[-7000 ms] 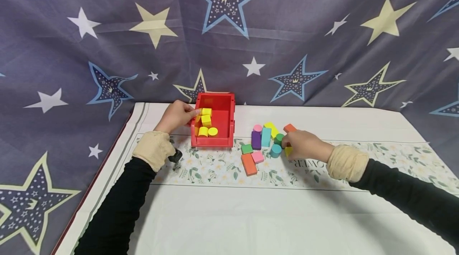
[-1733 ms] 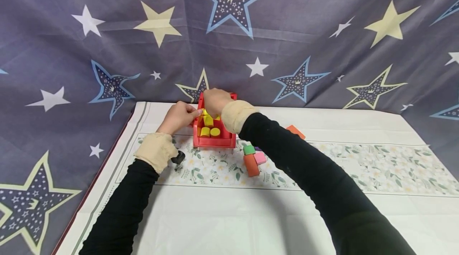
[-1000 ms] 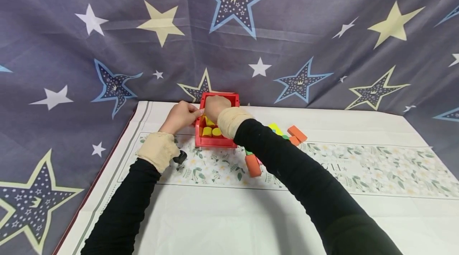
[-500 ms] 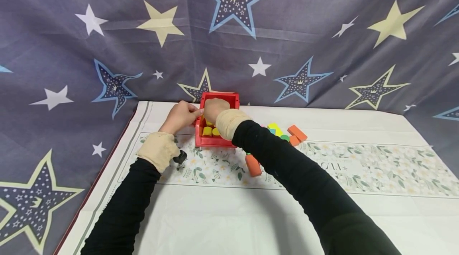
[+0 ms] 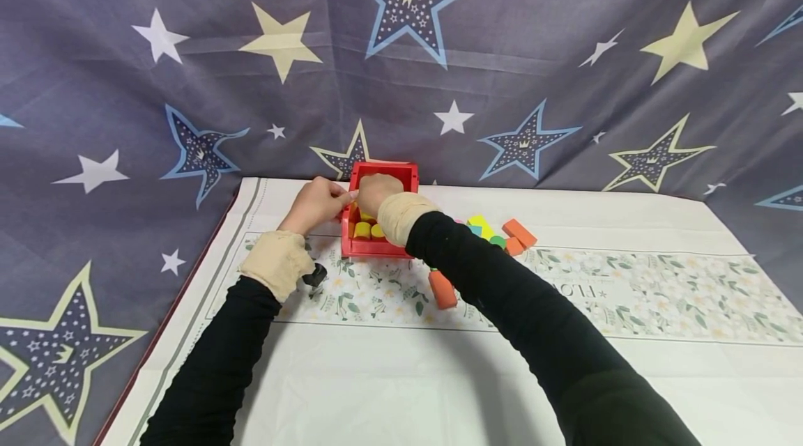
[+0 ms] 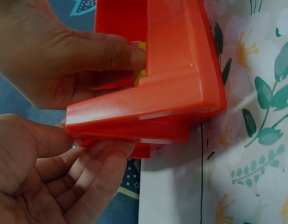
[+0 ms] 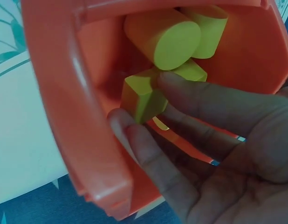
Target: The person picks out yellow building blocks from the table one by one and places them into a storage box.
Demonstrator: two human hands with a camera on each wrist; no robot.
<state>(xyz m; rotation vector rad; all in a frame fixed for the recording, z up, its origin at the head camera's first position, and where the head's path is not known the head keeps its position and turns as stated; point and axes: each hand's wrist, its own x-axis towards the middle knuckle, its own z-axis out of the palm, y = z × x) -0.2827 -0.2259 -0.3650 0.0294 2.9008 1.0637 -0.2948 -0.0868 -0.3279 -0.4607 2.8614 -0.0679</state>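
A red plastic bin [image 5: 376,249] stands at the back of the table with several yellow blocks [image 5: 362,230] inside. My left hand [image 5: 316,205] grips its left rim; in the left wrist view the thumb [image 6: 48,140] lies on the edge, fingers underneath. My right hand [image 5: 378,191] reaches down into the bin. As the right wrist view shows, it pinches a yellow cube-like block [image 7: 143,95] between thumb and fingertips. Yellow cylinders [image 7: 176,44] lie just beyond that block. From the head view, the right hand hides part of the bin's contents.
To the bin's right lie loose blocks: a yellow one [image 5: 479,224], a green cylinder [image 5: 498,242] and orange blocks [image 5: 520,232]. Another orange block [image 5: 442,290] lies nearer. The right sleeve [image 5: 502,293] covers some of them. A star-patterned curtain [image 5: 401,97] hangs behind the table.
Seven seconds ago my right hand was at the loose blocks on the right; it has since moved left into the bin. Over the last second it hardly shifts. My left hand stays at the rim.
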